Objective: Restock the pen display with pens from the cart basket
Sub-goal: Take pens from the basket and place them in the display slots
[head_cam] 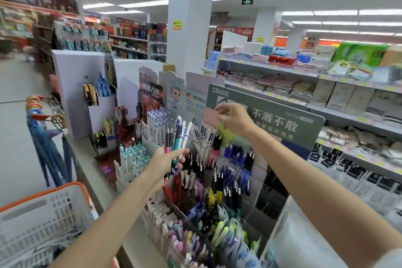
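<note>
The left hand [167, 160] grips a bunch of slim pink, teal and white plastic pens [179, 135], their long axes near upright. The right hand [233, 118] hovers empty with loose fingers, just up-right of them. It is the nearer hand to the back rows of the clear tiered pen display [260, 173]. The white, orange-rimmed cart basket [71, 185] lies lower left.

Cart basket [50, 190]: cut off by the left and lower edges; contents indistinct through its perforated wall. Bundle of pens [180, 132]: lower ends hidden inside the left hand [166, 160]. Pen display [269, 198]: front rows cut off by the lower edge. Far shelves [26, 17]: blurred, goods unreadable.
</note>
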Demonstrator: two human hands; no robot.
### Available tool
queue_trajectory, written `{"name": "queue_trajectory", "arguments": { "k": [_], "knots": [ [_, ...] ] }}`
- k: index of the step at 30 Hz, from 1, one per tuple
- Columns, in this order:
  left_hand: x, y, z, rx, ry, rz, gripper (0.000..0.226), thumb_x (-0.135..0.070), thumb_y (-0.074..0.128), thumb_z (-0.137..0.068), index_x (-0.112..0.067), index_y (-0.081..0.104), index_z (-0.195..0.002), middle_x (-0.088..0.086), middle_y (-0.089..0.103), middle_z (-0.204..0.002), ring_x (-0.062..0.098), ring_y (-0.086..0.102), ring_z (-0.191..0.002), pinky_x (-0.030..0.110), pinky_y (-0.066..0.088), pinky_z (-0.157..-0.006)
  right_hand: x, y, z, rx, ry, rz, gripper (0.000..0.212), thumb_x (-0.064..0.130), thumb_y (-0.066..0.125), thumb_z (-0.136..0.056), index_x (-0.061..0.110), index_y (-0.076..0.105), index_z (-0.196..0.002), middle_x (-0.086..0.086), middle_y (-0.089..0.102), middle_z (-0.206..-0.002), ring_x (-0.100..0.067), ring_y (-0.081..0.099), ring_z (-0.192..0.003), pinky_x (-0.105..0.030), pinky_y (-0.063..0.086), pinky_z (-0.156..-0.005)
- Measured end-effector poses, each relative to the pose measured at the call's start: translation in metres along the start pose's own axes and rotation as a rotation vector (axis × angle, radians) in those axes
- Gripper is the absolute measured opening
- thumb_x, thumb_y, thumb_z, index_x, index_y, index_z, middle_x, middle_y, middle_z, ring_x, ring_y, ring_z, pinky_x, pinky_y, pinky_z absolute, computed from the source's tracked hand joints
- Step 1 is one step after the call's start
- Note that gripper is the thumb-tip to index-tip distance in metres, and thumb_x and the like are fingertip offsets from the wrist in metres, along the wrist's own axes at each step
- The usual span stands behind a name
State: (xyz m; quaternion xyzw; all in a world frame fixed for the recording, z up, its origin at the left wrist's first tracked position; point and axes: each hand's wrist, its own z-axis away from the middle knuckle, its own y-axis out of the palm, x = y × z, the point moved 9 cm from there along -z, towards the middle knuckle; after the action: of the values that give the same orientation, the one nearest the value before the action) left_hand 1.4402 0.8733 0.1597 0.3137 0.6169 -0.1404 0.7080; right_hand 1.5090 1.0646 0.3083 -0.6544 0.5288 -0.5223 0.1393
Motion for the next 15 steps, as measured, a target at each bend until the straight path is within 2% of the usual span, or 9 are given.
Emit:
{"name": "queue_trajectory", "arguments": {
  "k": [2,5,8,10,13,15],
  "knots": [
    [-0.003,0.004,-0.001,0.048,-0.018,-0.004,0.019,-0.013,0.063,-0.095,0.002,0.07,-0.104,0.009,0.062,-0.078,0.013,0.055,-0.062,0.023,0.045,-0.054,0.003,-0.004,0.0,0.051,0.036,-0.113,0.027,0.006,0.061,-0.095,0.003,0.065,-0.122,-0.004,0.07,-0.098,0.002,0.061,-0.053,-0.01,0.046,-0.055],
    [-0.007,0.014,-0.001,0.1,-0.032,0.005,0.021,-0.016,0.066,-0.094,0.0,0.07,-0.107,0.006,0.064,-0.077,0.014,0.057,-0.067,0.025,0.046,-0.058,0.009,0.004,0.006,0.158,0.093,-0.283,0.028,0.015,0.065,-0.095,0.007,0.063,-0.122,-0.007,0.072,-0.096,-0.004,0.064,-0.058,-0.012,0.046,-0.05],
    [-0.013,0.028,0.0,0.167,-0.041,0.075,0.021,-0.013,0.064,-0.095,0.004,0.068,-0.106,0.006,0.063,-0.076,0.013,0.056,-0.068,0.02,0.051,-0.053,0.016,0.022,0.013,0.261,0.132,-0.424,0.033,0.016,0.067,-0.094,0.006,0.059,-0.125,-0.011,0.073,-0.101,-0.012,0.07,-0.074,-0.021,0.058,-0.067],
    [-0.018,0.032,0.001,0.18,-0.024,0.056,0.017,-0.011,0.063,-0.095,0.003,0.067,-0.103,0.005,0.064,-0.075,0.012,0.057,-0.067,0.02,0.051,-0.052,0.017,0.025,0.013,0.232,0.151,-0.5,0.031,0.011,0.068,-0.092,0.001,0.06,-0.121,-0.012,0.073,-0.096,-0.017,0.07,-0.079,-0.025,0.06,-0.072],
    [-0.022,0.033,0.002,0.191,-0.008,0.012,0.012,-0.012,0.063,-0.095,-0.002,0.068,-0.1,0.006,0.065,-0.076,0.013,0.058,-0.067,0.022,0.051,-0.054,0.018,0.024,0.013,0.187,0.182,-0.596,0.025,0.007,0.071,-0.09,0.0,0.061,-0.112,-0.014,0.072,-0.089,-0.019,0.071,-0.075,-0.023,0.059,-0.069],
    [-0.021,0.032,0.001,0.189,-0.014,-0.009,0.015,-0.014,0.065,-0.095,-0.002,0.069,-0.103,0.007,0.065,-0.078,0.015,0.058,-0.068,0.023,0.051,-0.057,0.019,0.026,0.013,0.206,0.212,-0.61,0.027,0.008,0.073,-0.088,0.0,0.06,-0.111,-0.017,0.072,-0.092,-0.019,0.071,-0.075,-0.023,0.059,-0.068]
  ]
}}
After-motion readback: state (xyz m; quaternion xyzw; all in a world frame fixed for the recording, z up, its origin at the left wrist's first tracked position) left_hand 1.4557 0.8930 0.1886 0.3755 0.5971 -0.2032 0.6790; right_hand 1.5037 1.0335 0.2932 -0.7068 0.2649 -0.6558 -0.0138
